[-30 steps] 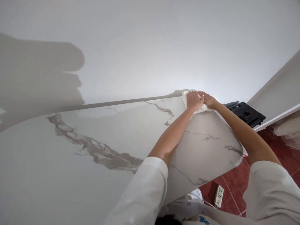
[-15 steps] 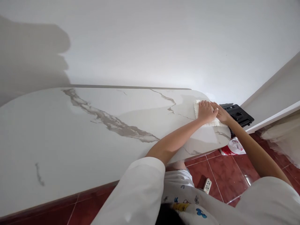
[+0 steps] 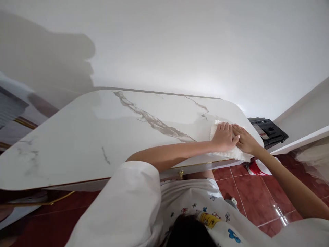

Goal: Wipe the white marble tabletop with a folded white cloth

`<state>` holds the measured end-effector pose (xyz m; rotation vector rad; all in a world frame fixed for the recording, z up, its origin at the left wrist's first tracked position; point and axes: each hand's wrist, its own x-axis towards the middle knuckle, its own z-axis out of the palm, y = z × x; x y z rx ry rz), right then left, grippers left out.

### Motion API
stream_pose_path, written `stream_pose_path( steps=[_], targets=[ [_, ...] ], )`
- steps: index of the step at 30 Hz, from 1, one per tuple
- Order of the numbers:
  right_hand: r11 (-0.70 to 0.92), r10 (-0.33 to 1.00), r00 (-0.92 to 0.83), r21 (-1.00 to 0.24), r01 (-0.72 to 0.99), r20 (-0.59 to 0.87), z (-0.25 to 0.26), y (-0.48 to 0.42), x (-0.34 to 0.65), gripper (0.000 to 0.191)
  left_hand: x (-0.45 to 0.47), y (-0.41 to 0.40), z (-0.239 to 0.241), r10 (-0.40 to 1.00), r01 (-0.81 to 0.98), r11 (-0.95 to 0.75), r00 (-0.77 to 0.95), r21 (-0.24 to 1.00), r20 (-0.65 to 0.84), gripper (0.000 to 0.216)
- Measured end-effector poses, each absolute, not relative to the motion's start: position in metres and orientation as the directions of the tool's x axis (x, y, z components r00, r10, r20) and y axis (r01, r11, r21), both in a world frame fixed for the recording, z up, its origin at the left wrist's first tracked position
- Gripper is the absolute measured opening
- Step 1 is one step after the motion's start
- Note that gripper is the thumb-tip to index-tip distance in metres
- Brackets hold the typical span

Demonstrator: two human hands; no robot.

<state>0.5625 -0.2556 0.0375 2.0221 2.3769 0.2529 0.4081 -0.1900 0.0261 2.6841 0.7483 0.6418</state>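
A white marble-patterned tabletop (image 3: 123, 137) with grey veins fills the middle of the view. Near its right front corner lies a white cloth (image 3: 232, 152). My left hand (image 3: 224, 137) presses flat on the cloth, fingers together. My right hand (image 3: 245, 140) lies flat beside it, also on the cloth, touching the left hand. Both arms stretch out from white sleeves. Most of the cloth is hidden under the hands.
A plain white wall stands behind the table. A black device (image 3: 268, 130) sits beyond the table's right end. A red and white bag (image 3: 257, 168) lies on the red tiled floor (image 3: 252, 195). A white ledge (image 3: 303, 139) runs at the right.
Both hands slid the cloth from the table's far right edge toward the near right corner. The view dropped, showing more of the table's front edge and floor.
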Motion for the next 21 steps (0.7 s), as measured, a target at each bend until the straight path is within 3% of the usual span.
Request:
stream_pose_path(
  steps=[5,11,17,21],
  targets=[
    [0.157,0.980,-0.157,0.005,0.988,0.121,0.032,-0.220,0.458,0.067,0.310,-0.164,0.027,0.608,0.497,-0.769,0.763,0.402,0.219,0.070],
    [0.308,0.948,-0.284,-0.195,0.931,0.143,0.024,-0.180,0.296,0.067,0.147,-0.142,0.015,0.769,0.712,-0.635,0.618,0.301,0.163,0.065],
    [0.476,0.876,-0.432,-0.249,0.843,0.213,0.020,-0.156,0.138,0.066,-0.031,-0.125,-0.003,0.877,0.864,-0.476,0.456,0.164,0.150,0.062],
    [0.511,0.854,-0.450,-0.253,0.822,0.261,0.018,-0.143,0.071,0.067,-0.100,-0.106,-0.008,0.917,0.889,-0.398,0.385,0.228,0.102,0.063]
  ],
)
